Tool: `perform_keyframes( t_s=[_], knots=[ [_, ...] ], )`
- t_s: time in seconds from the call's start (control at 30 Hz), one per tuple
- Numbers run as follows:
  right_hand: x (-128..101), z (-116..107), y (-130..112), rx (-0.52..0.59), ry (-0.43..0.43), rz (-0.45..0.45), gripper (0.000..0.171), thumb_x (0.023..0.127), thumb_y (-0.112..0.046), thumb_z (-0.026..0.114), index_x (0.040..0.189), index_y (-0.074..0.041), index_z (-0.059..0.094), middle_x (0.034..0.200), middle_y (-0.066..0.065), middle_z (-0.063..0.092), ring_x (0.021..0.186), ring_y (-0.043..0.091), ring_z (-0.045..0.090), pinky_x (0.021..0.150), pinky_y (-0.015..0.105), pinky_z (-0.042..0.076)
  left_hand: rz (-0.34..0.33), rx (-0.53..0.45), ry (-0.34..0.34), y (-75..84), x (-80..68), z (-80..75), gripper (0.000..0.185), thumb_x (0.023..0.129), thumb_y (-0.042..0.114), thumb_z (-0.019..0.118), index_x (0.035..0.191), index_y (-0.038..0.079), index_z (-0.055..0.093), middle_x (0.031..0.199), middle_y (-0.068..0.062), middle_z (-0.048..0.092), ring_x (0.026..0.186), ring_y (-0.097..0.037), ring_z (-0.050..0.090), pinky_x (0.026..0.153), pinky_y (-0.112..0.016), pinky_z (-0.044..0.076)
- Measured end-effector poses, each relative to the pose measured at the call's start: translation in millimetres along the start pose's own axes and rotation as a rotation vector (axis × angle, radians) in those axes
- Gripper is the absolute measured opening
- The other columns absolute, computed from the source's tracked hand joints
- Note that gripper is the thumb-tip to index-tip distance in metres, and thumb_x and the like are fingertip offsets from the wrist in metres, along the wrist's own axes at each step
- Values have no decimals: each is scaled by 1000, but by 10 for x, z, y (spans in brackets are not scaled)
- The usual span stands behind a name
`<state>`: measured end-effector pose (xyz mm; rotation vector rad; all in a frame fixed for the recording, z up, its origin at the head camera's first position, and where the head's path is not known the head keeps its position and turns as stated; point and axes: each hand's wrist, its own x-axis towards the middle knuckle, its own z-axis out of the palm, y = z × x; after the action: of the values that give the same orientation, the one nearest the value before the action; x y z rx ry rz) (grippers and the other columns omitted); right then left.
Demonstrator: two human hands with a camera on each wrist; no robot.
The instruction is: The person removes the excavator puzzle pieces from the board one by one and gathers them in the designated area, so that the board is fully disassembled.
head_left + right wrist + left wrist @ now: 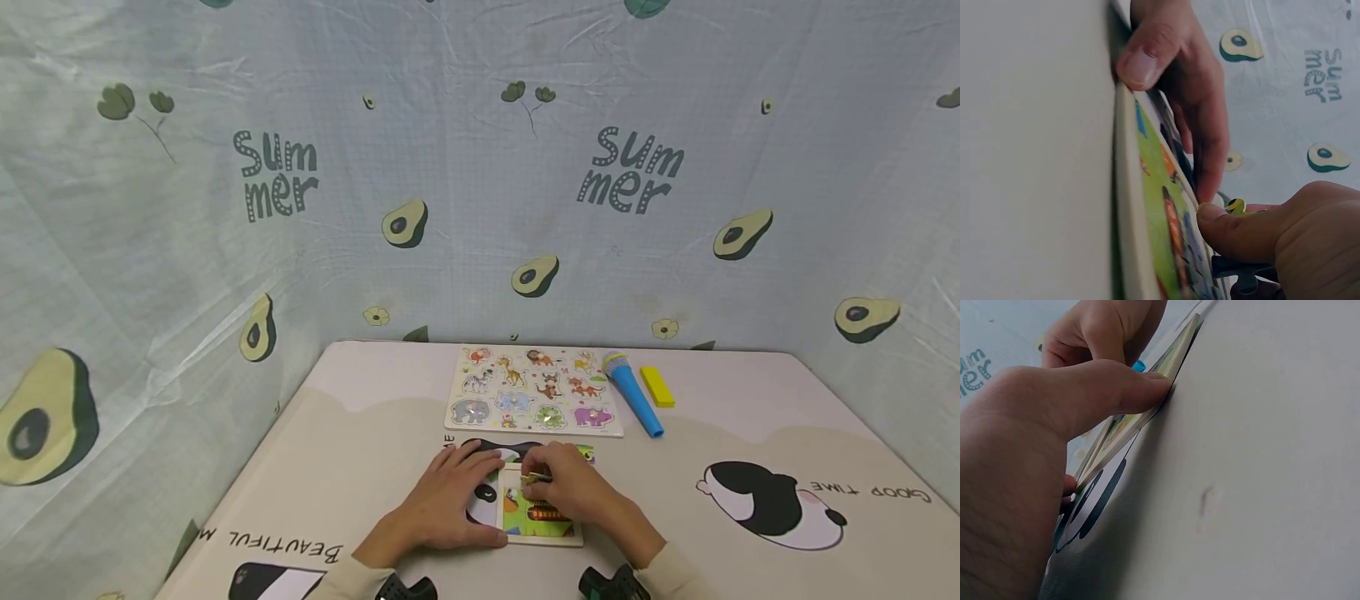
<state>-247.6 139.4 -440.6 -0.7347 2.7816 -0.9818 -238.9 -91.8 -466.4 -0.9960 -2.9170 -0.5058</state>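
A small wooden jigsaw board (543, 539) with a raised pale rim and a bright green picture lies on the table between the hands. My left hand (450, 492) holds it at the left, thumb (1141, 65) on its near corner and fingers reaching along its side to the far edge. Over the board's far part, my right hand (573, 483) pinches a jigsaw piece (1244, 272) with a dark underside, tilted up from the board. A bit of green with an eye (1235, 205) shows by the right thumb. Another colourful piece (586, 453) lies just beyond the right hand, partly hidden.
Behind the hands lies a peg puzzle board (532, 392) with animal pictures. To its right are a blue toy microphone (636, 398) and a yellow block (657, 387). The table cover (750, 425) has printed dogs and words, and a patterned curtain (480, 167) surrounds the table.
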Motion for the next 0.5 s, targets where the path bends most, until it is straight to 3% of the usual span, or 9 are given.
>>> perform_keyframes(
  t_s=[0.2, 0.5],
  knots=[
    [-18, -84, 26, 1, 77, -53, 7, 82, -17, 72, 87, -19, 68, 80, -15, 59, 75, 9, 53, 70, 26, 47, 14, -5, 15, 4, -3, -7, 96, 64, 84, 52, 141, 29, 41, 145, 14, 37, 141, -19, 19, 114, -50, 13],
    [-79, -288, 69, -11, 188, -22, 13, 86, -11, 68, 97, -14, 73, 83, -11, 61, 77, 10, 53, 67, 22, 50, 12, -2, 15, 12, -9, -6, 96, 63, 85, 51, 141, 29, 41, 145, 13, 37, 141, -20, 20, 113, -51, 14]
  ],
)
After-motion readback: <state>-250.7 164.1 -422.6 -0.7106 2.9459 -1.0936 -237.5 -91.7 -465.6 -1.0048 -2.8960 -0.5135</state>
